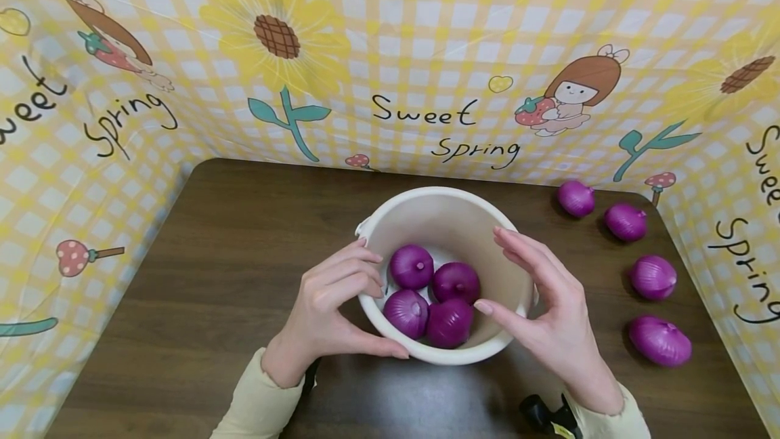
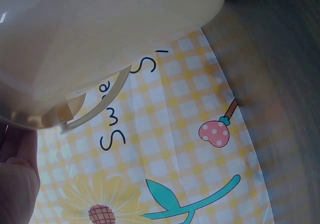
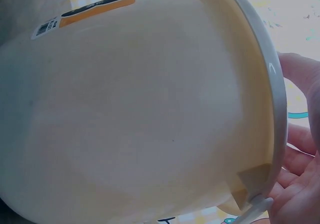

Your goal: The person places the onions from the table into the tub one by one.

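Note:
A white plastic bucket (image 1: 439,356) stands on the dark wooden table with several purple-red onions (image 1: 450,323) on its bottom. My left hand (image 1: 332,303) holds the bucket's left rim, fingers bent over the edge and thumb along the front. My right hand (image 1: 554,310) is at the right rim, its fingers and thumb spread and reaching over the opening. In the left wrist view, part of the left hand (image 2: 20,179) shows beside the rim and handle. The right wrist view has the bucket's outer wall (image 3: 150,99) filling most of it, right hand (image 3: 302,184) beside the rim.
More onions lie to the right: one (image 1: 575,198) by the back edge, another (image 1: 626,222) beside it, a third (image 1: 653,277) nearer, and an oval one (image 1: 660,341) closest. A yellow checked cloth (image 1: 426,39) with printed flowers walls the table (image 1: 201,276) at the back and sides.

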Demonstrator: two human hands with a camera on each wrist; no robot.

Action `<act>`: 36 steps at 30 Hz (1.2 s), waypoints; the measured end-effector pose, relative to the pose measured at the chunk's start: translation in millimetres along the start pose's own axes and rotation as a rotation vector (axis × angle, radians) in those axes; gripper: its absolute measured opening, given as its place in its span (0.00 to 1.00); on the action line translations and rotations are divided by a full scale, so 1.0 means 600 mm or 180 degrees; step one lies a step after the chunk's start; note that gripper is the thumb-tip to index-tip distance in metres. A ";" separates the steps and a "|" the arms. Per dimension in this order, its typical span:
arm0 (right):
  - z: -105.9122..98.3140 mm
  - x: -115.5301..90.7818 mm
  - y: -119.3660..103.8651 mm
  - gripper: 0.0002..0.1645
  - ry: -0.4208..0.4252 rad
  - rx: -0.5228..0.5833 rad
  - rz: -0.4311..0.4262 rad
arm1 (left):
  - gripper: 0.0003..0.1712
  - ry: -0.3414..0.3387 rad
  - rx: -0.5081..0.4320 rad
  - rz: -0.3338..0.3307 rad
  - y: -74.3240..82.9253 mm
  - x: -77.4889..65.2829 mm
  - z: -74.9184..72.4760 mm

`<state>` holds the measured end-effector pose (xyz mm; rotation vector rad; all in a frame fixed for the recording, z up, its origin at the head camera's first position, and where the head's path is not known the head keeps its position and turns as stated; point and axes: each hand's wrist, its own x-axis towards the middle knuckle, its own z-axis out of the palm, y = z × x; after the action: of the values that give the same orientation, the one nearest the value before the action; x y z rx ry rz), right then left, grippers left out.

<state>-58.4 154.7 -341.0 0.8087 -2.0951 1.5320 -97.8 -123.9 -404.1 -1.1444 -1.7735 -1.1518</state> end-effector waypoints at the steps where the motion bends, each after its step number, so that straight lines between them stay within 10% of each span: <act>1: 0.000 0.000 0.000 0.42 0.0003 -0.0004 -0.0004 | 0.37 -0.0001 -0.0001 -0.0001 0.000 0.000 0.000; 36: -0.020 -0.009 0.009 0.43 0.0212 -0.0024 0.0095 | 0.37 0.0016 -0.0011 0.0032 0.001 0.003 -0.001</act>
<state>-58.2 168.6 -344.4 0.7168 -2.0724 1.5441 -97.7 -123.6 -402.1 -1.1503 -1.7607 -1.1512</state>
